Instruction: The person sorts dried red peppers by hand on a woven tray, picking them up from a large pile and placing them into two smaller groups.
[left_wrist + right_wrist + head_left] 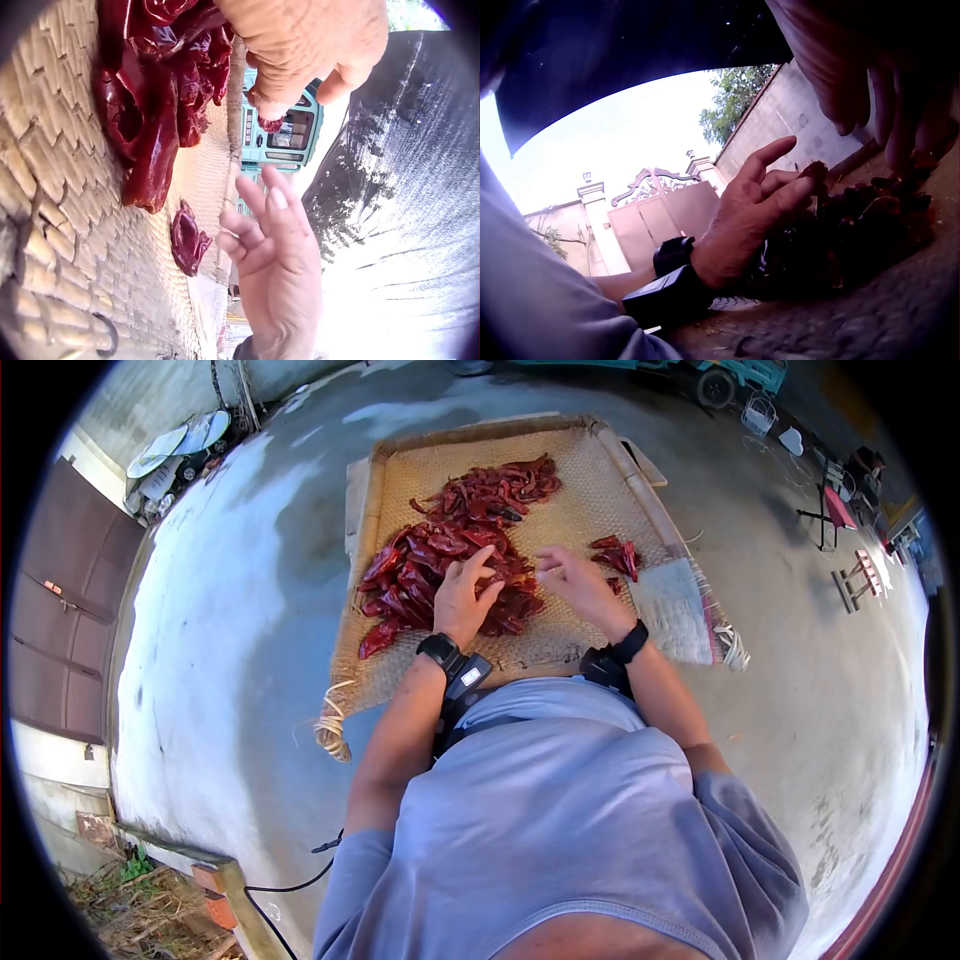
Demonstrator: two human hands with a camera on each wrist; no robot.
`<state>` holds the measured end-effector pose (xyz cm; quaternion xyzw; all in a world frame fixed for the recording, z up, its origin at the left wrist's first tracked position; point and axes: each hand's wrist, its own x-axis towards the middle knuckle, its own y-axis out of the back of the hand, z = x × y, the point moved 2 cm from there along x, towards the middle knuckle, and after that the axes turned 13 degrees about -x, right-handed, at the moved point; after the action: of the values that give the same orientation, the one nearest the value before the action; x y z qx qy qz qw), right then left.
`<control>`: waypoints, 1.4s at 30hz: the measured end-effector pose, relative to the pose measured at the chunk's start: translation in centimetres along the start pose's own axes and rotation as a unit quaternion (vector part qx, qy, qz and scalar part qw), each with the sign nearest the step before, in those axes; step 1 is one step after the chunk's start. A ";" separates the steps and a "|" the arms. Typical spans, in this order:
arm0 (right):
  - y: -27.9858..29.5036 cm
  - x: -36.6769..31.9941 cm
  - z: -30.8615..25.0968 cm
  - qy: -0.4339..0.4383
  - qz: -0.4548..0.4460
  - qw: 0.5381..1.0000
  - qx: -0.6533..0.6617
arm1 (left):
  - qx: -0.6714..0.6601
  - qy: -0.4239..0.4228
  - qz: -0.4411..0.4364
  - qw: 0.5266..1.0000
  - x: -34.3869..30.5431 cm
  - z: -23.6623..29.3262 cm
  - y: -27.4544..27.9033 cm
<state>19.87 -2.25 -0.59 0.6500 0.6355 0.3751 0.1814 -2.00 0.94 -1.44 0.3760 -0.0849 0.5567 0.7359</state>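
In the head view, reaches up from the lower centre with both forearms bent inward at the wrists. Holds the left hand (463, 598) over the heap of red peppers (405, 575), with fingers bent and spread toward the upper right. Holds the right hand (582, 586) just right of it, with fingers slightly bent and aimed at the upper left. Spreads the heap from the left of the woven tray (590, 455) to its top centre, with the long axis running from lower left to upper right and single peppers pointing many ways. Shows a small group of peppers (617, 557) right of the right hand.

In the left wrist view, pinches a pepper piece (270, 124) at the fingertips of the left hand, at upper centre. Raises the right hand at lower centre, with fingers loosely bent, half open and with nothing in hold. Points a large pepper (154, 169) at upper left downward, with its long axis near upright.

In the right wrist view, grips the piece between thumb and fingers at centre, with the index finger stretched to the upper right. Hangs the right hand's fingers downward at upper right, in shadow.
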 end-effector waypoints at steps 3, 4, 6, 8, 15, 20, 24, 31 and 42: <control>-2.3 0.1 -1.6 -0.022 -0.057 0.992 0.110 | -0.010 0.009 -0.040 0.999 0.0 -0.4 -0.4; -2.9 0.1 -1.6 -0.033 -0.065 0.986 0.148 | -0.012 0.007 -0.055 0.998 0.0 -0.5 -0.6; -3.8 0.2 -1.2 -0.034 -0.079 0.980 0.178 | -0.019 0.008 -0.066 0.998 0.0 -0.5 -0.6; -3.9 0.0 -0.7 -0.047 -0.072 0.978 0.189 | -0.005 -0.016 -0.063 0.998 0.0 -0.4 -0.6; 0.8 -0.4 3.0 -0.131 0.125 0.983 -0.038 | 0.175 -0.034 0.015 0.984 -0.4 -1.5 -0.5; 3.0 -1.2 4.8 -0.163 0.243 0.944 -0.150 | 0.240 -0.019 -0.038 0.970 -0.5 -1.5 -0.6; 2.8 -0.9 4.3 -0.114 0.232 0.947 -0.193 | 0.244 -0.038 -0.024 0.969 -0.6 -2.1 -0.9; -0.6 -0.2 0.2 -0.020 0.054 0.998 0.014 | 0.169 -0.080 -0.035 0.982 0.0 -0.4 -0.5; -2.3 -0.6 -0.4 -0.036 -0.014 0.998 0.049 | 0.072 -0.073 -0.038 0.994 0.0 -0.6 -0.7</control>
<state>18.01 -2.68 -2.14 0.6623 0.6552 0.3169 0.1775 -1.56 1.22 -2.20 0.4704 -0.0835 0.5038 0.7197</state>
